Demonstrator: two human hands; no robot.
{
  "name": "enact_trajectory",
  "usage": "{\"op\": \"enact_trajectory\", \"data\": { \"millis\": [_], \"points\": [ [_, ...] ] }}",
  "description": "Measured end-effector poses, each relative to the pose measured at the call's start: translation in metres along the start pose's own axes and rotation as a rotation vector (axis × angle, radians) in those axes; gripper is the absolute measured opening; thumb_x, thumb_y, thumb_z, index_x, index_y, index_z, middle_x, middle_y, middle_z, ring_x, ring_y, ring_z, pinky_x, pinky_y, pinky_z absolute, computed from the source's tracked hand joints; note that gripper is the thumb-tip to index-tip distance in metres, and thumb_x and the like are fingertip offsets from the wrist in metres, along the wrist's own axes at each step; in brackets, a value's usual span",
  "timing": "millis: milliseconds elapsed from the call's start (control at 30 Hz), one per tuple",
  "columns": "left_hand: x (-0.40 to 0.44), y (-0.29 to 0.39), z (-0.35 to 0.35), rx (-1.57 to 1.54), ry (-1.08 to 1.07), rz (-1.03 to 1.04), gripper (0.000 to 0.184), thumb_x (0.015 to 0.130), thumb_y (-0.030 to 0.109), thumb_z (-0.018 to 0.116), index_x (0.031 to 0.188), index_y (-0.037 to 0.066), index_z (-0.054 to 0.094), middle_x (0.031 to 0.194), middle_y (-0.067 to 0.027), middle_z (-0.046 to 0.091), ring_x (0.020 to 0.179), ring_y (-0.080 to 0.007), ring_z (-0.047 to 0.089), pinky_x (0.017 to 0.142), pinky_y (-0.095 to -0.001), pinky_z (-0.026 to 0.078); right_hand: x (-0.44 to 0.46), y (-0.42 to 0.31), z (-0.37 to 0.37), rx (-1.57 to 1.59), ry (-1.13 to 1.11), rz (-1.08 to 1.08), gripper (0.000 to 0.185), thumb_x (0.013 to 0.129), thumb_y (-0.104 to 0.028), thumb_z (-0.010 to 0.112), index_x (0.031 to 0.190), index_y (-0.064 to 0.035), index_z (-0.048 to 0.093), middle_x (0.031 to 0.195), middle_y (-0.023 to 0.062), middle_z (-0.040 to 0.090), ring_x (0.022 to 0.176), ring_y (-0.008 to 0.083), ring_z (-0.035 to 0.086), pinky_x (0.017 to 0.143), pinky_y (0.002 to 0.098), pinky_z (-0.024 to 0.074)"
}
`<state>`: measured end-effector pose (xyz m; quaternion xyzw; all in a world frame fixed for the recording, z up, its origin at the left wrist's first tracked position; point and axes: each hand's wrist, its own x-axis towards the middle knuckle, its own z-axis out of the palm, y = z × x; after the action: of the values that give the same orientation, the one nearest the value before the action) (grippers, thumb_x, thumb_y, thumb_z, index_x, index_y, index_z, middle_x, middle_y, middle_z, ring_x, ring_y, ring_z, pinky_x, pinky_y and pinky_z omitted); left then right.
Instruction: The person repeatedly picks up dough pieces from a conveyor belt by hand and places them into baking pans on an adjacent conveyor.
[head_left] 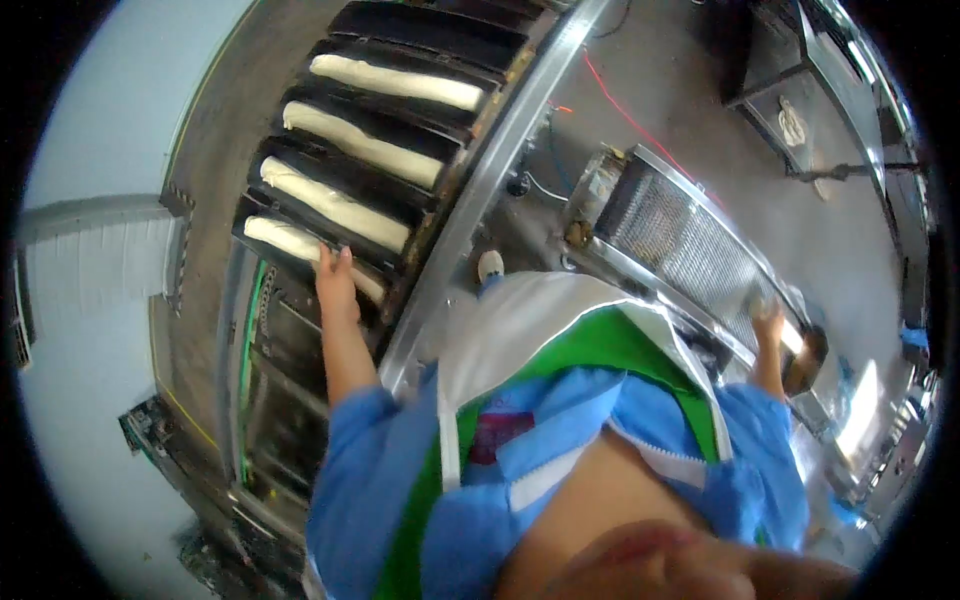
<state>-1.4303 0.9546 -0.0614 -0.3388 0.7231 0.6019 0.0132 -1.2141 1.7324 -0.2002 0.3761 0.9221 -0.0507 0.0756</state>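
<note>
My left hand (336, 284) is at the nearest long strip of pale dough (278, 236), its fingers bent on the strip about midway along. This strip lies in a black trough-shaped pan (300, 268). Beyond it, more dough strips (335, 207) lie one per trough, roughly parallel. Out to the right, my right hand (768, 328) is over the lower end of a metal mesh conveyor (680, 225). Its fingers are blurred, with a pale smear at their tips, so I cannot make out whether they hold anything.
A steel rail (480, 190) runs along the near side of the pans. A red cable (630, 115) trails across the floor behind the conveyor. At the upper right stands a metal table (800, 95) with a pale lump (791, 122) on its lower shelf.
</note>
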Motion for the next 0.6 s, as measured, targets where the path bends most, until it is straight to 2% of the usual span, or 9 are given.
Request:
{"op": "enact_trajectory", "data": {
  "millis": [133, 200, 267, 400, 467, 500, 533, 600],
  "points": [
    [-0.037, 0.0, 0.003, 0.072, 0.05, 0.018, 0.062, 0.086, 0.02, 0.054, 0.137, 0.004, 0.022, 0.136, -0.016, 0.032, 0.119, -0.0252, 0.037, 0.099, -0.0341, 0.027, -0.046, 0.001, -0.035, -0.114, 0.116, -0.069, 0.044, 0.078, -0.017, 0.051, 0.119, -0.0051, 0.044, 0.118, 0.0175, 0.047, 0.112, 0.0345, 0.042, 0.094, 0.0427, 0.0336],
    [-0.045, 0.002, 0.006, 0.061, 0.037, 0.04, 0.062, 0.086, 0.021, 0.054, 0.137, 0.005, 0.023, 0.135, -0.0161, 0.032, 0.119, -0.0253, 0.037, 0.099, -0.0348, 0.027, -0.041, 0.015, -0.028, -0.145, 0.237, -0.234, 0.041, 0.078, -0.014, 0.049, 0.118, -0.0083, 0.044, 0.115, 0.0152, 0.048, 0.109, 0.0338, 0.044, 0.092, 0.043, 0.0354],
    [-0.035, -0.001, 0.005, 0.048, 0.016, 0.063, 0.062, 0.086, 0.022, 0.054, 0.137, 0.005, 0.023, 0.135, -0.0163, 0.032, 0.119, -0.0255, 0.037, 0.099, -0.0354, 0.027, -0.034, 0.031, -0.019, -0.169, 0.225, -0.193, 0.041, 0.078, -0.013, 0.049, 0.119, -0.0095, 0.044, 0.115, 0.014, 0.048, 0.11, 0.0327, 0.043, 0.091, 0.0432, 0.0358],
    [-0.039, -0.003, 0.009, 0.063, 0.017, 0.068, 0.061, 0.087, 0.025, 0.052, 0.137, 0.008, 0.022, 0.134, -0.0158, 0.032, 0.118, -0.0262, 0.037, 0.098, -0.0382, 0.028, -0.028, 0.059, -0.017, -0.261, 0.172, -0.038, 0.043, 0.079, -0.019, 0.05, 0.121, -0.0097, 0.042, 0.119, 0.0129, 0.048, 0.112, 0.0302, 0.043, 0.092, 0.044, 0.0353],
    [-0.048, 0.002, 0.011, 0.099, 0.005, 0.037, 0.061, 0.088, 0.026, 0.051, 0.138, 0.009, 0.021, 0.135, -0.0156, 0.032, 0.118, -0.0266, 0.036, 0.098, -0.0395, 0.028, -0.013, 0.094, 0.009, -0.346, 0.293, -0.047, 0.044, 0.081, -0.024, 0.051, 0.122, -0.0116, 0.043, 0.118, 0.013, 0.048, 0.11, 0.0304, 0.045, 0.091, 0.0441, 0.0355],
    [-0.048, 0.0, 0.007, 0.162, -0.001, 0.042, 0.061, 0.088, 0.026, 0.051, 0.138, 0.01, 0.019, 0.136, -0.0153, 0.031, 0.119, -0.0277, 0.036, 0.098, -0.0411, 0.027, 0.016, 0.149, 0.052, -0.463, 0.359, -0.236, 0.045, 0.082, -0.031, 0.05, 0.123, -0.0123, 0.043, 0.119, 0.0135, 0.049, 0.111, 0.0296, 0.045, 0.093, 0.0436, 0.0345],
    [-0.044, 0.0, 0.007, 0.237, -0.031, 0.053, 0.062, 0.088, 0.025, 0.05, 0.139, 0.011, 0.018, 0.137, -0.0151, 0.029, 0.12, -0.0287, 0.035, 0.099, -0.0426, 0.026, -0.004, 0.105, 0.014, -0.427, 0.117, -0.01, 0.046, 0.083, -0.033, 0.049, 0.123, -0.0101, 0.043, 0.12, 0.0143, 0.048, 0.111, 0.0293, 0.045, 0.096, 0.0424, 0.0326],
    [-0.028, -0.009, -0.001, 0.075, -0.038, -0.058, 0.062, 0.088, 0.025, 0.049, 0.139, 0.013, 0.015, 0.138, -0.014, 0.027, 0.123, -0.0308, 0.031, 0.101, -0.045, 0.024, -0.026, 0.05, -0.036, -0.346, -0.052, 0.122, 0.047, 0.082, -0.029, 0.051, 0.124, -0.0118, 0.041, 0.124, 0.0109, 0.046, 0.118, 0.0287, 0.04, 0.097, 0.0413, 0.0313]
  ]
}}
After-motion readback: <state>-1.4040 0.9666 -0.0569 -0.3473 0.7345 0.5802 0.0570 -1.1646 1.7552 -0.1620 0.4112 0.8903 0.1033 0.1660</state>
